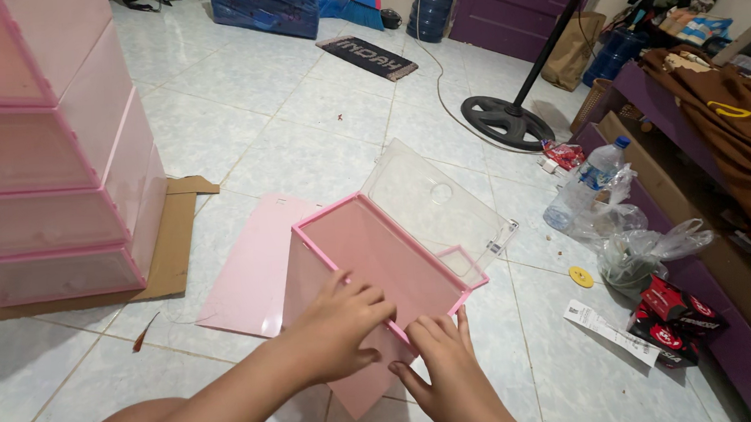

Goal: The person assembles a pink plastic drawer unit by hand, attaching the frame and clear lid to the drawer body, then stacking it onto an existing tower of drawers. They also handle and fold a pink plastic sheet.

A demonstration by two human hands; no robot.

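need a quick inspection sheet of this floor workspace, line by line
surface: pale tiled floor, flattened cardboard under the stack.
job's things: open pink box with clear hinged door raised; loose pink panel flat beside it.
clutter: plastic bottle, clear bags, paper slip, red-black packets, yellow disc.
grippers: left hand grips the box's near wall; right hand presses its near corner.
cables: white cord running toward the fan base.
surroundings: stacked pink boxes, doormat, water jug, purple bench with brown cloth.
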